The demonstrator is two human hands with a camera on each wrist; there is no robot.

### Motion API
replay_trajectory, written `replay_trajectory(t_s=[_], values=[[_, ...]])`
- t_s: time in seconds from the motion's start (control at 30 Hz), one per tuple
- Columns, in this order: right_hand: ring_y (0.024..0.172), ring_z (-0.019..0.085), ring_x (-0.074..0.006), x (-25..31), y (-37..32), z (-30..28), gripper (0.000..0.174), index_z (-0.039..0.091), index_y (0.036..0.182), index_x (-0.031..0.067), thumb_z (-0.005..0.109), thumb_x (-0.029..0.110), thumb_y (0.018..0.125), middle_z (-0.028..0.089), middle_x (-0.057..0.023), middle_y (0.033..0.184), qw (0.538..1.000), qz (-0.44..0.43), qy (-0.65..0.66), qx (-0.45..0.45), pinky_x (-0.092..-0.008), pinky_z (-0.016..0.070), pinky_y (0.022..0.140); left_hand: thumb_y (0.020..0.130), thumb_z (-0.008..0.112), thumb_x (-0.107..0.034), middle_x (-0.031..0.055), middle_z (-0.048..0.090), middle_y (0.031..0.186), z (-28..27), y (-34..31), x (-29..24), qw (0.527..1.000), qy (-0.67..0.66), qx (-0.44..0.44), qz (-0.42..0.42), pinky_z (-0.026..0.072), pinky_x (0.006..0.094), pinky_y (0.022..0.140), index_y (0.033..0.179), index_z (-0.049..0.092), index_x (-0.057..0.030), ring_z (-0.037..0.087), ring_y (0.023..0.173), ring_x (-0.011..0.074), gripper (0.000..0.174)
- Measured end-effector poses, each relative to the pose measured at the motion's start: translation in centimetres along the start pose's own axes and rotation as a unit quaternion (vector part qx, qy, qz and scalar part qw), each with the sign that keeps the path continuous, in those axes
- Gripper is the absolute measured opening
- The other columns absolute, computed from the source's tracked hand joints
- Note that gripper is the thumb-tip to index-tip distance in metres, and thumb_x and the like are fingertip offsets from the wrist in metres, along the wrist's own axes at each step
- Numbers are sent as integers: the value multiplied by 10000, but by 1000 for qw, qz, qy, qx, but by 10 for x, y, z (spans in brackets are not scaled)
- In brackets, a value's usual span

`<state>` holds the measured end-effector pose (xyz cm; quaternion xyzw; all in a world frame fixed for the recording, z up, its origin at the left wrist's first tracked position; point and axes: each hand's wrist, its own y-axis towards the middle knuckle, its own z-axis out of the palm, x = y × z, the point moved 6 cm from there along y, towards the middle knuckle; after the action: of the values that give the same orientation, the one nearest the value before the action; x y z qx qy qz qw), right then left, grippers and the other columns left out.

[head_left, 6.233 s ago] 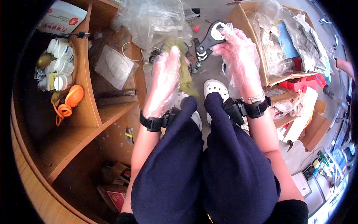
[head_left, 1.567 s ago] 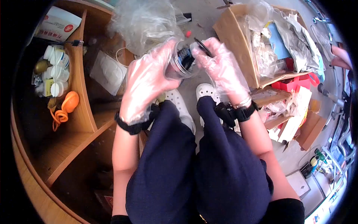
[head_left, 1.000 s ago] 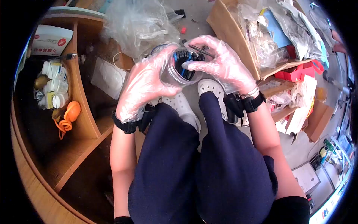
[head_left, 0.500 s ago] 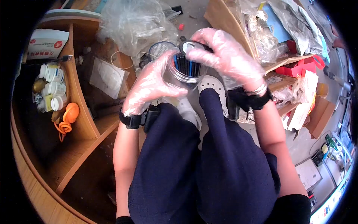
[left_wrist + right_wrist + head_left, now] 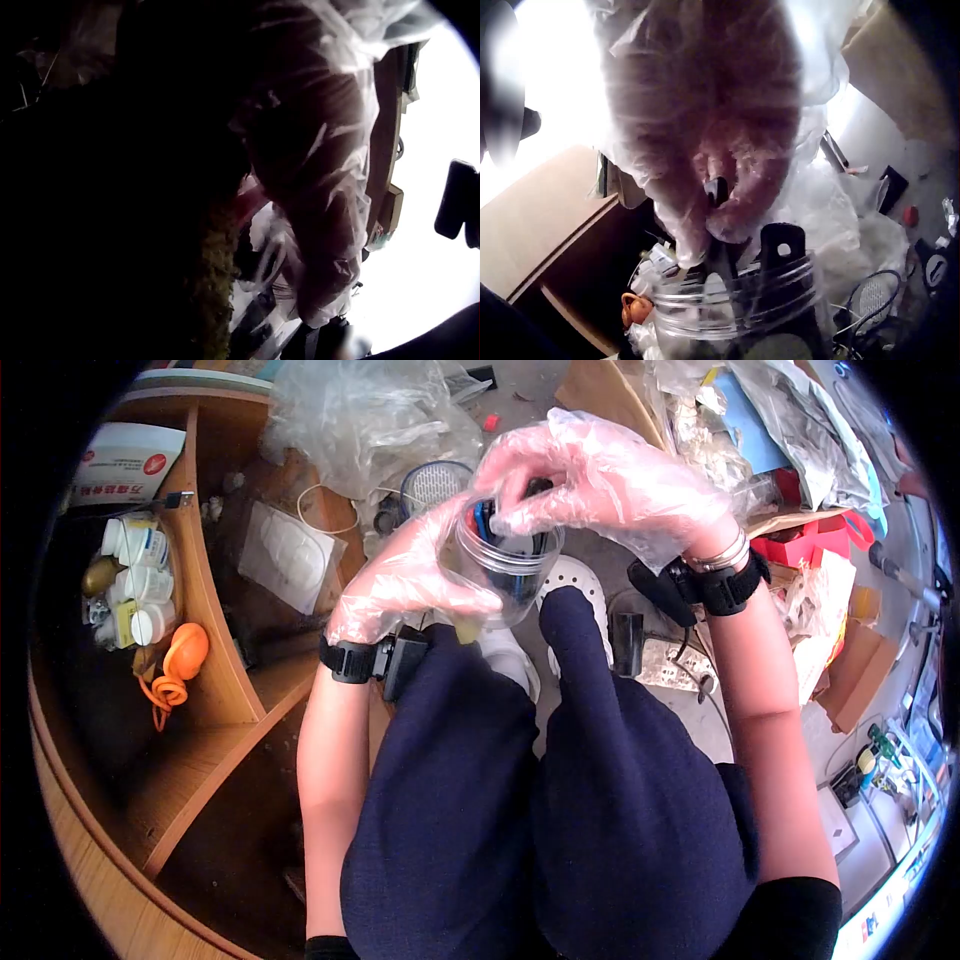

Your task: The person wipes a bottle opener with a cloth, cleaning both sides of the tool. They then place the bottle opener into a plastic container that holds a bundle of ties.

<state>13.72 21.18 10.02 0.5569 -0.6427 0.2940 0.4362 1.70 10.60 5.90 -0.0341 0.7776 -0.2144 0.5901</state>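
My left hand (image 5: 395, 582), in a clear plastic glove, curls round a clear plastic jar (image 5: 512, 568) with a ridged screw neck. Dark and blue slender pieces stand inside it. A bit of olive-green cloth (image 5: 467, 629) shows below that hand; in the dark left wrist view the rough cloth (image 5: 215, 292) hangs beside the fingers. My gloved right hand (image 5: 615, 475) bends over the jar's mouth. In the right wrist view its thumb and fingers pinch a flat black piece (image 5: 718, 192), whose lower part is inside the jar. Another black strip (image 5: 782, 251) with a hole stands beside it.
Wooden shelves (image 5: 190, 765) with white bottles (image 5: 150, 582) and an orange bulb (image 5: 186, 652) are at left. A crumpled clear bag (image 5: 370, 425) and a mesh-faced round thing (image 5: 437, 488) lie beyond my hands. At right are cardboard boxes (image 5: 862, 670) and a red box (image 5: 800, 543).
Earlier my left hand held the green cloth and my right a black piece with a round white end. The left then took the jar; the right has lowered the black piece into its mouth.
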Motion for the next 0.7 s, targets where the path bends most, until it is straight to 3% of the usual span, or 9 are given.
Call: replay_trajectory(t_s=[0.1, 0.2, 0.33, 0.5, 0.57, 0.63, 0.7], values=[[838, 648, -243, 4, 1, 13, 287, 634, 1001, 40, 689, 237, 800, 669, -118, 896, 999, -22, 0, 31, -367, 504, 757, 520, 897, -191, 97, 525, 1312, 6, 0, 4, 996, -59, 33, -53, 350, 341, 1060, 1379, 403, 0, 467, 1217, 179, 1009], [802, 632, -309, -4, 0, 23, 243, 615, 884, 17, 708, 183, 733, 637, -157, 826, 995, 12, 12, -96, -381, 498, 725, 530, 893, -175, 98, 533, 1303, 11, 2, -1, 995, -92, 16, -33, 368, 331, 1044, 1364, 420, 2, 472, 1210, 170, 975], [776, 601, -356, -13, -4, 30, 261, 589, 819, 2, 713, 202, 705, 605, -186, 773, 978, 69, 12, -195, -413, 476, 695, 539, 889, -165, 106, 562, 1273, 11, 1, -2, 998, 15, -45, -36, 397, 316, 1014, 1348, 436, 9, 508, 1172, 167, 944], [762, 591, -382, -14, -3, 34, 278, 579, 798, -4, 693, 236, 719, 592, -195, 747, 977, 99, -64, -179, -434, 471, 687, 535, 888, -235, 151, 614, 1205, 11, 1, 0, 987, 130, -76, -51, 433, 336, 972, 1344, 432, 14, 577, 1116, 209, 962], [760, 590, -391, -17, 1, 35, 280, 577, 793, -2, 687, 246, 724, 587, -197, 737, 976, 95, -89, -177, -439, 472, 687, 536, 885, -249, 156, 619, 1193, 12, 1, 8, 987, 132, -82, -47, 437, 338, 966, 1342, 433, 14, 586, 1109, 219, 960], [788, 602, -401, -7, 4, 35, 302, 603, 808, 0, 664, 289, 743, 601, -220, 754, 946, 8, -260, -191, -441, 483, 711, 538, 881, -263, 161, 623, 1182, 13, 0, 13, 987, 132, -86, -43, 441, 340, 960, 1339, 433, 14, 595, 1102, 229, 959], [808, 606, -405, -19, 5, 36, 331, 624, 838, -3, 649, 317, 760, 612, -229, 775, 954, 35, -250, -165, -445, 487, 728, 542, 868, -259, 162, 631, 1178, 14, 0, 13, 991, 91, -93, -31, 447, 351, 956, 1333, 451, -6, 606, 1100, 250, 929]])
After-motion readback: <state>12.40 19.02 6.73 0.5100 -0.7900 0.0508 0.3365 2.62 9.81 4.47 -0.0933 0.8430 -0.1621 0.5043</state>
